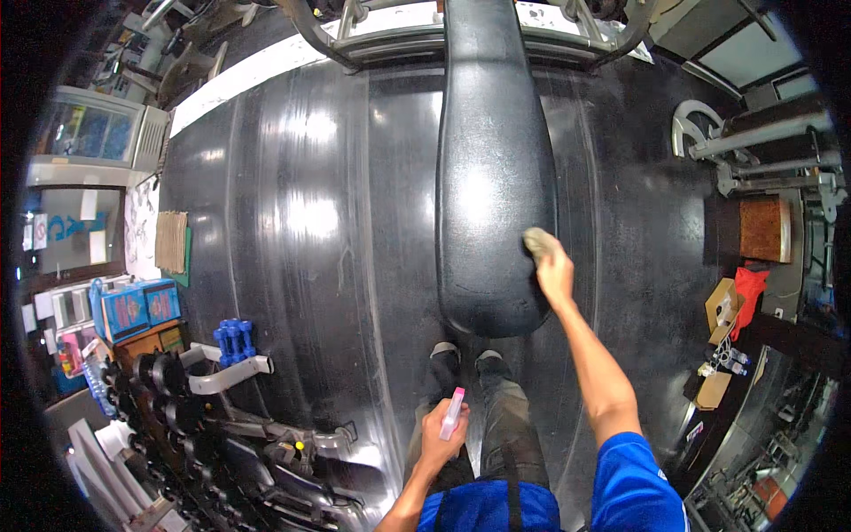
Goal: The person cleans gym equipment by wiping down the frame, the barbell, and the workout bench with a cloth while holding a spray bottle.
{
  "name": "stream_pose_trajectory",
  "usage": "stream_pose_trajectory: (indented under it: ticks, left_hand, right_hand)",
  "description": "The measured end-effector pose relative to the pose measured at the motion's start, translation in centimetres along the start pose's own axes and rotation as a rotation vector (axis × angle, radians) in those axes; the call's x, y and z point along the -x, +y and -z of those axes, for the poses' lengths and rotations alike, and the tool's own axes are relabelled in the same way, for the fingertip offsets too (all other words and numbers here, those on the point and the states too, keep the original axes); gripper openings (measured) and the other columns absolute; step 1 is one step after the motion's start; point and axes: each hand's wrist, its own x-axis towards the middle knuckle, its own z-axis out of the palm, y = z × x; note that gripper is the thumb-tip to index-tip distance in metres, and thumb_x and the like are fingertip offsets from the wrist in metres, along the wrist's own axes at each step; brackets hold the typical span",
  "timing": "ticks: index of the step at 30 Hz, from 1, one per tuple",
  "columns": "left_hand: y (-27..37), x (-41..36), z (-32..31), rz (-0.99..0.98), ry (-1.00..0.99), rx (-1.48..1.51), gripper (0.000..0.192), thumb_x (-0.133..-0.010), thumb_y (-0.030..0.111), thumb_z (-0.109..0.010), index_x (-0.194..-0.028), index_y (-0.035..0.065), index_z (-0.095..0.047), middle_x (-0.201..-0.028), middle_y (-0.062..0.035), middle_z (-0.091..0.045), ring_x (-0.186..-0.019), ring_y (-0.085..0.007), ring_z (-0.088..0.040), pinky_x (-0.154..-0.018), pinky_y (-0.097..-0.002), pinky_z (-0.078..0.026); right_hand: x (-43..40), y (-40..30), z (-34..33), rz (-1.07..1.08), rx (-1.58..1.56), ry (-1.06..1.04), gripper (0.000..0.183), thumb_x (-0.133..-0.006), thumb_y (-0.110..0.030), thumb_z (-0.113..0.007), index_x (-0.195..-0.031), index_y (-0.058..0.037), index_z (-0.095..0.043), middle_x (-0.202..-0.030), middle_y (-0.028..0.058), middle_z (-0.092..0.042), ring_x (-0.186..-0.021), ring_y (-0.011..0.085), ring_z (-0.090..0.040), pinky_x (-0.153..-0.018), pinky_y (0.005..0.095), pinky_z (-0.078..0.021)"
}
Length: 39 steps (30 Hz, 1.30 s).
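A long black padded bench (492,133) stretches away from me, its rounded near end just ahead of my feet. My right hand (556,274) grips a bunched greenish-tan cloth (539,242) at the right edge of the pad, near that end. The cloth appears to touch the pad's surface. Low in front of my body, above my legs, my left hand (439,431) holds a small clear bottle (453,417) with a pink top. Its fingers wrap around the bottle, which tilts slightly, pink end away from me.
Black rubber flooring (312,166) surrounds the bench, and a metal frame (392,50) stands at its far end. At lower left are a dumbbell rack (169,392) and blue dumbbells (234,342). Gym equipment (764,143), a cardboard box (723,309) and a red cloth item (750,296) line the right.
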Motion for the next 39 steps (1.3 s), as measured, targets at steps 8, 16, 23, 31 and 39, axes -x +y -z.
stream_pose_trajectory:
  ticks: [8, 16, 23, 31, 39]
  left_hand:
    - [0.1, -0.6, 1.3, 0.047, 0.018, -0.003, 0.013, -0.084, 0.003, -0.063, -0.097, 0.0006, -0.065, -0.08, -0.0063, -0.069, -0.065, -0.0101, -0.061, -0.061, -0.0262, -0.049]
    - [-0.3, -0.2, 1.6, 0.046, 0.073, 0.016, 0.015, -0.081, 0.002, -0.063, -0.095, 0.0004, -0.066, -0.079, -0.01, -0.069, -0.067, -0.0156, -0.065, -0.065, -0.0297, -0.051]
    - [0.0, 0.2, 0.1, 0.074, 0.053, 0.0, 0.012, -0.083, 0.005, -0.065, -0.094, 0.0022, -0.066, -0.078, -0.0106, -0.07, -0.065, -0.0158, -0.065, -0.062, -0.0303, -0.051]
    - [-0.3, 1.0, -1.7, 0.033, -0.014, -0.034, 0.01, -0.088, 0.005, -0.064, -0.098, 0.0023, -0.064, -0.073, -0.0018, -0.065, -0.058, -0.0065, -0.057, -0.054, -0.0243, -0.047]
    - [-0.5, 1.3, -3.5, 0.09, -0.02, 0.007, 0.01, -0.084, 0.004, -0.065, -0.094, 0.0023, -0.066, -0.076, -0.0084, -0.07, -0.064, -0.0111, -0.063, -0.06, -0.0277, -0.049]
  right_hand:
    - [4.8, -1.3, -15.1, 0.539, 0.419, -0.221, 0.03, -0.079, -0.002, -0.054, -0.102, -0.0104, -0.071, -0.111, 0.0092, -0.069, -0.115, 0.0269, -0.057, -0.105, 0.0468, -0.0374]
    - [9.6, 2.4, -9.8, 0.882, 0.606, -0.701, 0.036, -0.076, -0.009, -0.062, -0.11, -0.0219, -0.066, -0.132, -0.0015, -0.057, -0.133, 0.0186, -0.045, -0.12, 0.0473, -0.023]
    - [6.6, 6.5, 2.4, 0.948, 0.775, -0.839, 0.026, -0.084, -0.018, -0.052, -0.105, -0.0272, -0.065, -0.128, -0.0056, -0.058, -0.131, 0.0132, -0.048, -0.117, 0.042, -0.0287]
    - [1.2, 8.8, 13.5, 0.092, 0.519, -0.146, 0.043, -0.086, 0.004, -0.043, -0.12, -0.0124, -0.065, -0.12, 0.0151, -0.065, -0.113, 0.0339, -0.061, -0.098, 0.0404, -0.048]
    - [3.8, 10.4, 4.6, -0.036, 0.356, 0.017, 0.053, -0.083, 0.012, -0.045, -0.128, -0.0105, -0.061, -0.138, 0.0198, -0.054, -0.122, 0.0377, -0.056, -0.104, 0.0415, -0.0459]
